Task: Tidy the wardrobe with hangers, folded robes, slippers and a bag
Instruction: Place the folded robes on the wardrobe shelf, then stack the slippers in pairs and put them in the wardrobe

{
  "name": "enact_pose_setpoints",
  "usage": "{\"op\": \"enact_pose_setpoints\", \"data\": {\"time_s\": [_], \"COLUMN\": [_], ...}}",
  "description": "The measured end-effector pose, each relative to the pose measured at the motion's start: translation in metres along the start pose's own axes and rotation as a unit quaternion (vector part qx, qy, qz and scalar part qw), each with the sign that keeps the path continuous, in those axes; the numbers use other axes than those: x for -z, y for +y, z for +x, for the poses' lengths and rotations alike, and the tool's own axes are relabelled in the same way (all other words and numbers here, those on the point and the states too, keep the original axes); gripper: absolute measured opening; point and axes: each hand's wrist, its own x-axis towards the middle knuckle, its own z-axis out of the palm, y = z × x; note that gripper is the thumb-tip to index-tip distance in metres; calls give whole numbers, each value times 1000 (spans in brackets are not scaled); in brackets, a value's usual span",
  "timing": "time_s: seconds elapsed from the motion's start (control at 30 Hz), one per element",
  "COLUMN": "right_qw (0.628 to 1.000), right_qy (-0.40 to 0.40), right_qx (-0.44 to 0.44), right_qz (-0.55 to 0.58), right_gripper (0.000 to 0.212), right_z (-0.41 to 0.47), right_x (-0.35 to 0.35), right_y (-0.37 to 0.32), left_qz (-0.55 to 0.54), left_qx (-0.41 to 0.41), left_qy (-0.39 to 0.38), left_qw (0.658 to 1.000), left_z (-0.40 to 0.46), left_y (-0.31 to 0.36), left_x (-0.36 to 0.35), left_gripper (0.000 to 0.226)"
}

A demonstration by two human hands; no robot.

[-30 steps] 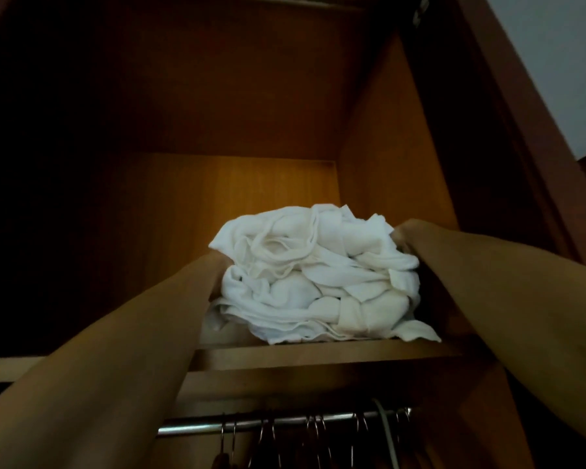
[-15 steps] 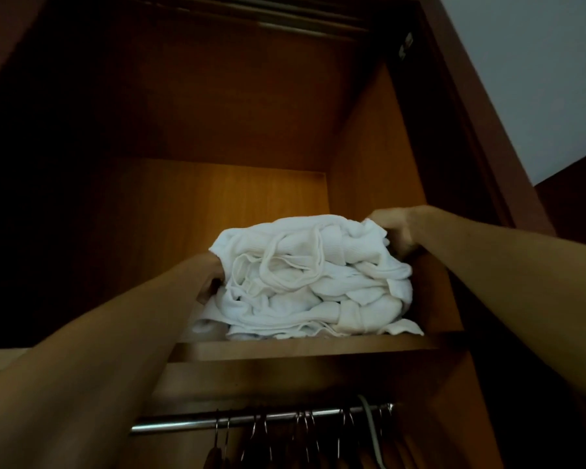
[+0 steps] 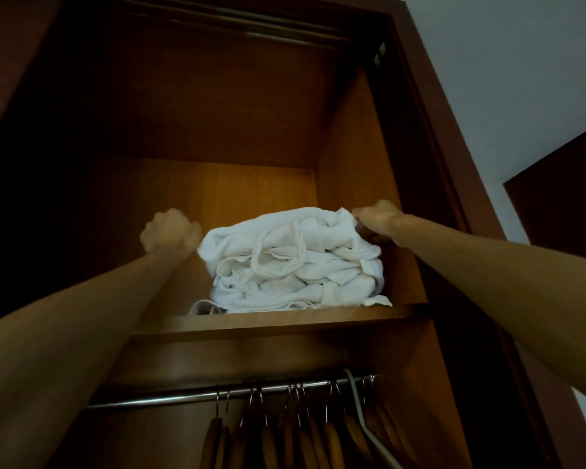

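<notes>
A pile of loosely folded white robes [image 3: 291,262] lies on the wardrobe's upper shelf [image 3: 285,322], towards its right side. My right hand [image 3: 376,220] is at the pile's top right corner, fingers pinched on the cloth. My left hand [image 3: 170,230] is just left of the pile's upper edge. It is blurred, with its fingers curled in, and I see no cloth in it. Below the shelf, several wooden hangers [image 3: 268,441] and one white hanger [image 3: 362,421] hang on a metal rail [image 3: 183,397].
The wardrobe's right side wall [image 3: 352,157] stands close against the pile. The left part of the shelf is dark. A dark wooden frame [image 3: 430,137] borders the opening on the right, with a pale wall [image 3: 508,79] beyond it.
My left hand has come out from the pile's lower left side and risen beside its top. My right hand has slid up to the top right corner. The pile sits further back.
</notes>
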Motion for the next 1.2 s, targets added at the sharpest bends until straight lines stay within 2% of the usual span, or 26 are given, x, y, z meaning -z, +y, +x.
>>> {"op": "enact_pose_setpoints", "data": {"time_s": [0.1, 0.2, 0.33, 0.43, 0.5, 0.7, 0.8, 0.93, 1.07, 1.2], "right_qw": [982, 953, 938, 934, 944, 973, 982, 985, 975, 932], "right_qy": [78, 144, 132, 107, 79, -28, -77, -162, -206, -246], "right_qx": [126, 221, 285, 315, 306, 231, 166, 59, -76, -244], "right_qz": [-119, -150, -149, -130, -98, 5, 42, 17, -43, -110], "right_gripper": [32, 25, 24, 22, 18, 12, 10, 10, 11, 14], "right_z": [-17, -50, -98, -147, -191, -336, -416, -531, -630, -728], "right_x": [0, -2, -5, 0, 4, 25, 28, 32, 45, 63], "right_y": [-8, -20, -22, -11, 4, 82, 136, 219, 290, 353], "left_qz": [46, 60, 42, 36, 31, -6, -39, -87, -157, -173], "left_qx": [-95, -145, -224, -281, -290, -273, -291, -272, -262, -290], "left_qy": [45, 53, 73, 75, 53, -58, -151, -274, -401, -551], "left_qw": [993, 986, 971, 956, 955, 960, 944, 918, 864, 763], "left_z": [-6, -24, -68, -121, -168, -320, -407, -529, -638, -756], "left_y": [5, 22, 39, 45, 46, 33, 14, -4, -17, -30], "left_x": [4, 15, 35, 55, 70, 96, 93, 82, 59, 35], "left_gripper": [30, 32, 17, 22, 25, 20, 21, 20, 16, 7]}}
